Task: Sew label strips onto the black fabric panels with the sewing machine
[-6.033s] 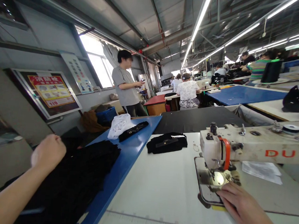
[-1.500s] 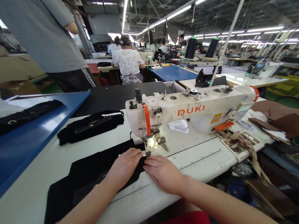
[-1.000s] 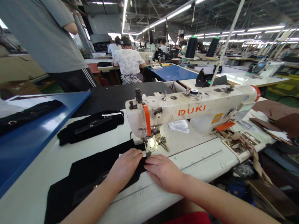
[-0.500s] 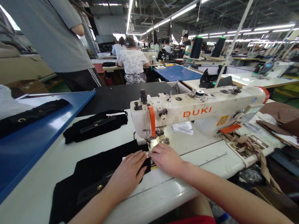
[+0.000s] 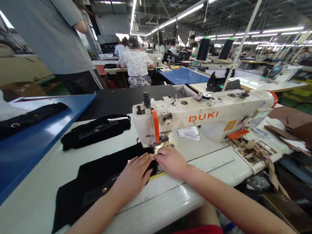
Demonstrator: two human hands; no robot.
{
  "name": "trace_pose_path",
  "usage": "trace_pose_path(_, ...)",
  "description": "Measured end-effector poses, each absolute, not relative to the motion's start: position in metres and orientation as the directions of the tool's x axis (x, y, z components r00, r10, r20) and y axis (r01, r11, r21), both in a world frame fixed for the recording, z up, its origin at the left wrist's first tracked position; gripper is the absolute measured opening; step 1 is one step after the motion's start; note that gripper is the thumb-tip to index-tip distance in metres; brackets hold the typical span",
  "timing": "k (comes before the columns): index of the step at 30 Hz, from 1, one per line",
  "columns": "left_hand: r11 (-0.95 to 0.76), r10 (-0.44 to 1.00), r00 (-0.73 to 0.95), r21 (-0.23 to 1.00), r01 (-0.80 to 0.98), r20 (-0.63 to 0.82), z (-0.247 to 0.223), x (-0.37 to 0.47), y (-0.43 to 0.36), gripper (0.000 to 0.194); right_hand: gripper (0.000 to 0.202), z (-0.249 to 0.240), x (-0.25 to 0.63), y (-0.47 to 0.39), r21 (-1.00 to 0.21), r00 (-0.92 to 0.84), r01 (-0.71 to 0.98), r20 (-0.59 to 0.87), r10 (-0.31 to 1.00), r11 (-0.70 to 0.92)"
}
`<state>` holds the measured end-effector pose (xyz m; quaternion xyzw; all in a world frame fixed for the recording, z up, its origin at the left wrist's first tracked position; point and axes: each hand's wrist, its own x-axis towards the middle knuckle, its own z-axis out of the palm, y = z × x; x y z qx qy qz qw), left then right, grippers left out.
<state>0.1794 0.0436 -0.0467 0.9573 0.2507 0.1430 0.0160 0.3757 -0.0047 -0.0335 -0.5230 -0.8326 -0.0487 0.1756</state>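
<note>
A black fabric piece (image 5: 98,173) lies flat on the sewing machine's bed, with a brass eyelet (image 5: 104,190) on a dark strip near its front. My left hand (image 5: 134,174) rests on it, palm down and fingers stretched toward the needle area. A bit of white strip (image 5: 128,161) shows beside that hand. My right hand (image 5: 172,162) has its fingers bent and pressed together at the fabric's right edge, just in front of the presser foot. The white sewing machine (image 5: 204,116) stands over both hands' fingertips; the needle itself is mostly hidden.
A folded black fabric bundle (image 5: 97,130) lies left of the machine, another (image 5: 24,122) on a blue board (image 5: 44,141). White scraps (image 5: 189,133) sit under the machine arm. At right is a tray (image 5: 257,152) of small parts. A person in grey (image 5: 57,35) stands at left.
The fabric and both my hands have moved slightly forward, toward the presser foot, showing more of the yellow strip on the table. The whole view has shifted slightly.
</note>
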Motion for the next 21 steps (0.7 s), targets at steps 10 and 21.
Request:
trace_pose_path(10, -0.872, 0.484, 0.827, 0.073, 0.485, 0.286, -0.0479, 0.1852, 0.0514, 0.039, 0.017, -0.0402, 0.3770, -0.0030, -0.111, -0.358, 0.900, 0.367, 0.859, 0.422)
trace_pose_path(21, -0.874, 0.479, 0.839, 0.057, 0.482, 0.257, -0.0430, 0.1870, 0.0532, 0.040, 0.017, -0.0359, 0.3766, -0.0041, -0.093, -0.369, 0.903, 0.333, 0.868, 0.420)
